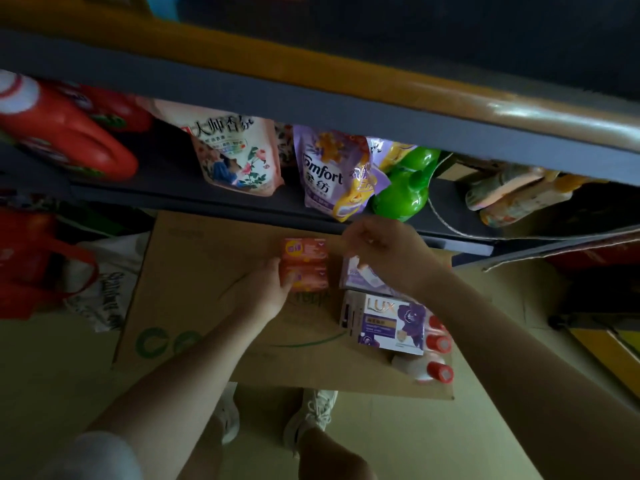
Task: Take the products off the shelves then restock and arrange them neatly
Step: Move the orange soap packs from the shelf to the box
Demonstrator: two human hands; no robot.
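Observation:
An orange soap pack (306, 263) lies on the flattened cardboard (194, 282) on the floor, and my left hand (266, 289) grips its lower left edge. Over a pale purple packet (363, 277) to its right hovers my right hand (381, 251), fingers curled; whether it holds the packet is unclear. A purple LUX soap box (389, 322) sits nearer me, beside white bottles with red caps (434, 355). On the dark shelf (173, 188) above stand a pink floral refill pouch (235, 150), a purple Comfort pouch (332, 178), a green bottle (403, 185) and red jugs (69, 133).
A red bag (31, 265) and a white printed bag (110, 282) lie on the floor at left. Tilted pastel bottles (512, 195) rest on the shelf at right. An upper shelf edge (311, 109) overhangs. My shoes (311, 417) stand on the tile just below the cardboard.

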